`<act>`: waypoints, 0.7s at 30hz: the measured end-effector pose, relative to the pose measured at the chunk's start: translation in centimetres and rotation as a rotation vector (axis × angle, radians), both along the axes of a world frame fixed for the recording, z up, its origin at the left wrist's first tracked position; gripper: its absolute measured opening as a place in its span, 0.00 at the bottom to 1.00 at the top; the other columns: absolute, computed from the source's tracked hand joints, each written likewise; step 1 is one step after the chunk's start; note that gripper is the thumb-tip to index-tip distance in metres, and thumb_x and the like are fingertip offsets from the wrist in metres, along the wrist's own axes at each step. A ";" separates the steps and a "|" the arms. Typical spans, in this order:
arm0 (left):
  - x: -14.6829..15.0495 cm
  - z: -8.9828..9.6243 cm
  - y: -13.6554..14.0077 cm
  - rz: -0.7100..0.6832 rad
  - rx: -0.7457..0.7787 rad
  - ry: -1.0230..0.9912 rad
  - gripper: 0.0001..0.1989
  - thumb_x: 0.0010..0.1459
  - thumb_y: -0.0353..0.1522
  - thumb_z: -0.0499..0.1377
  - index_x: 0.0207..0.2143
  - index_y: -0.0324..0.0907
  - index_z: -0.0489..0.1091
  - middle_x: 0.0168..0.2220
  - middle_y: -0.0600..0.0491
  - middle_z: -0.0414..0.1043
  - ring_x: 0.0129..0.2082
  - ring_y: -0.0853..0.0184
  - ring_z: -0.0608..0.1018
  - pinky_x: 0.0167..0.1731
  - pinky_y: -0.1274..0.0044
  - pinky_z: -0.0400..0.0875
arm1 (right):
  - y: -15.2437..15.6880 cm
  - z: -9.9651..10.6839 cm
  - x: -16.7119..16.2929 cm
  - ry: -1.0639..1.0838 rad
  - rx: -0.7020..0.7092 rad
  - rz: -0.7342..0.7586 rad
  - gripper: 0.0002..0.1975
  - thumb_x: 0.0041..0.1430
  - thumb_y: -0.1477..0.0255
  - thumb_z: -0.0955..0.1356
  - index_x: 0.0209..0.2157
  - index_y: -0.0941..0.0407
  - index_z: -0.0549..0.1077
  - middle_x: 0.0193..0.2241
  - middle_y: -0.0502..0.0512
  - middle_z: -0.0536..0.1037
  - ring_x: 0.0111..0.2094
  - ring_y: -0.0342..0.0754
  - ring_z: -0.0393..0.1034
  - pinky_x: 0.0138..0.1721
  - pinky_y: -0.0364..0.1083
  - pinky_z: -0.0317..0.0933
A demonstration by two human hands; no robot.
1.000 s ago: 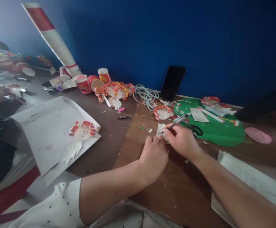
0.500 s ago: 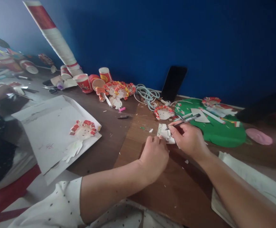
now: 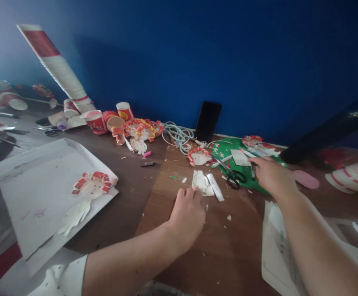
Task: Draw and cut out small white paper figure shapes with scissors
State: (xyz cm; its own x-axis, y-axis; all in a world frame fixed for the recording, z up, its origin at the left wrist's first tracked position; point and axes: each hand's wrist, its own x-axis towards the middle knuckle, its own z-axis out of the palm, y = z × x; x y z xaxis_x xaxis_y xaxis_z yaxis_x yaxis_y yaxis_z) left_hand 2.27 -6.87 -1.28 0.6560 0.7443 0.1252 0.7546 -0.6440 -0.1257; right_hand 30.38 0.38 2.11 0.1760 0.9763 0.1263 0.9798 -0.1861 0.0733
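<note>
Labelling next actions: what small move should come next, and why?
Probably shift the right hand to the black-handled scissors: they lie uncovered close by, and the left hand is at the near edge of the marked white paper. Caveat: a dark object sits at the right fingers; I can't tell whether it's gripped.

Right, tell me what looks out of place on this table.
Small scraps are strewn across the table, some by the left hand, like unswept litter. By the blue wall, a cup lies tipped, mouth facing out.
</note>
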 end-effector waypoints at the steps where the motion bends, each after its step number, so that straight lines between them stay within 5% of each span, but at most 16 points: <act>1: 0.0 0.0 0.1 0.000 -0.009 -0.003 0.14 0.58 0.29 0.56 0.45 0.38 0.76 0.52 0.42 0.70 0.41 0.57 0.71 0.37 0.67 0.65 | 0.1 0.2 0.1 0.001 -0.065 -0.050 0.23 0.57 0.75 0.61 0.51 0.49 0.76 0.53 0.59 0.74 0.41 0.57 0.74 0.34 0.50 0.64; 4: -0.1 0.2 0.2 0.003 -0.030 -0.032 0.15 0.58 0.28 0.55 0.46 0.36 0.75 0.51 0.41 0.70 0.40 0.58 0.71 0.36 0.67 0.65 | 0.0 1.1 -0.7 0.016 -0.140 -0.133 0.26 0.60 0.75 0.58 0.56 0.47 0.71 0.59 0.58 0.69 0.45 0.58 0.73 0.40 0.52 0.64; 6: -0.2 0.2 0.3 0.015 -0.042 -0.062 0.15 0.57 0.27 0.55 0.46 0.34 0.74 0.50 0.40 0.70 0.39 0.58 0.71 0.35 0.68 0.66 | -0.4 1.6 -2.0 0.017 -0.098 -0.085 0.25 0.64 0.70 0.56 0.59 0.48 0.68 0.56 0.60 0.71 0.47 0.59 0.72 0.40 0.53 0.64; 12: -0.9 0.5 0.9 0.013 -0.046 -0.237 0.19 0.60 0.29 0.52 0.54 0.36 0.67 0.47 0.43 0.71 0.41 0.58 0.72 0.38 0.66 0.68 | -1.1 1.4 -5.2 -0.002 -0.330 0.087 0.21 0.60 0.61 0.61 0.53 0.48 0.71 0.47 0.57 0.78 0.45 0.60 0.72 0.35 0.51 0.62; 21: -2.3 -0.2 4.3 0.265 -0.146 -0.536 0.13 0.61 0.29 0.50 0.40 0.41 0.75 0.39 0.48 0.75 0.41 0.62 0.75 0.47 0.70 0.69 | -0.5 0.3 -5.2 0.010 -0.332 0.099 0.18 0.57 0.65 0.61 0.47 0.51 0.72 0.46 0.60 0.77 0.43 0.59 0.72 0.31 0.49 0.59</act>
